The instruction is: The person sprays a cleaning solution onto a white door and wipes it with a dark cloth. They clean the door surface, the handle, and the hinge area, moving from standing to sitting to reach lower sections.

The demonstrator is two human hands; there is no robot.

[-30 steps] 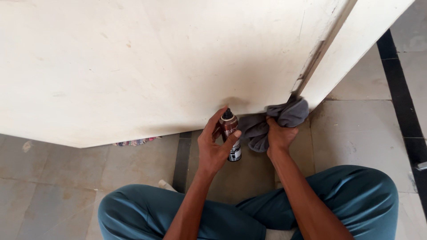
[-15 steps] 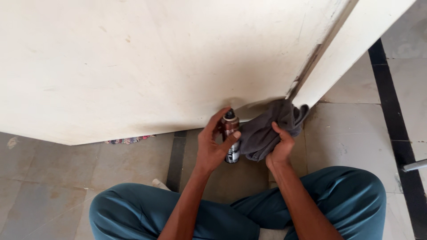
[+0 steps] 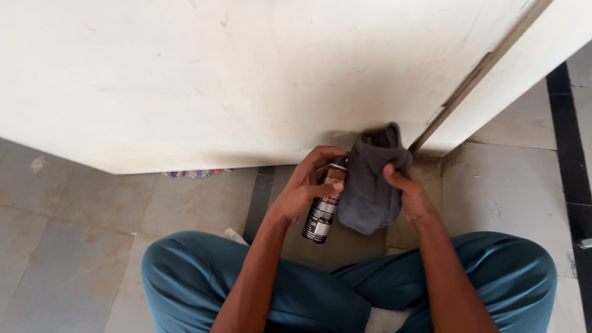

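My left hand (image 3: 306,186) grips a dark spray can (image 3: 322,208) with a brown and black body, tilted so its nozzle points toward the cloth. A grey cloth (image 3: 370,182) hangs bunched in my right hand (image 3: 407,191), held right beside the can's top. Both hands hover above the floor, just in front of the bottom edge of a cream door (image 3: 259,80). My crossed legs in teal trousers (image 3: 203,280) fill the lower part of the view.
The door's hinge edge meets a cream frame (image 3: 512,80) at the right. Grey floor tiles (image 3: 80,234) with black strips (image 3: 259,197) lie below. A bit of patterned mat (image 3: 194,174) shows under the door. A metal piece (image 3: 584,243) sticks in at the right edge.
My right hand pulled the cloth away from the door's hinge corner and brought it next to the can. My left hand lifted and tilted the can toward the cloth.
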